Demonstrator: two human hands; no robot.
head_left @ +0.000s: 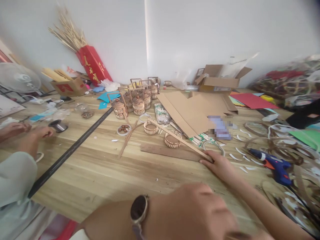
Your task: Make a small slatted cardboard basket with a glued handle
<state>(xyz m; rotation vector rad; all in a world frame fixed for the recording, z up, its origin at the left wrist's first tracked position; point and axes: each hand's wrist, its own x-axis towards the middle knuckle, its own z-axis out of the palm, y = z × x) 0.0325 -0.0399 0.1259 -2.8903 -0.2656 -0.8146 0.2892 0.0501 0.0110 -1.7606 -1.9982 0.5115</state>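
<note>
My right hand [220, 165] reaches forward over the wooden table [105, 173]. Its fingers are closed on the near end of a long thin bamboo strip [177, 138], which slants away across two small woven rings [172, 140]. A flat brown wooden board [167, 151] lies under the strip's near end. My left hand [195, 213] is very close to the camera at the bottom and blurred. A dark watch [138, 210] is on its wrist, and its fingers do not show clearly.
Several small woven bamboo baskets [135, 101] stand at the back, with cardboard sheets [192, 110] and an open box [217, 80] beside them. A blue glue gun [275, 165] lies at the right among loose strips. Another person's hands [27, 131] work at the left, near a metal cup [58, 126].
</note>
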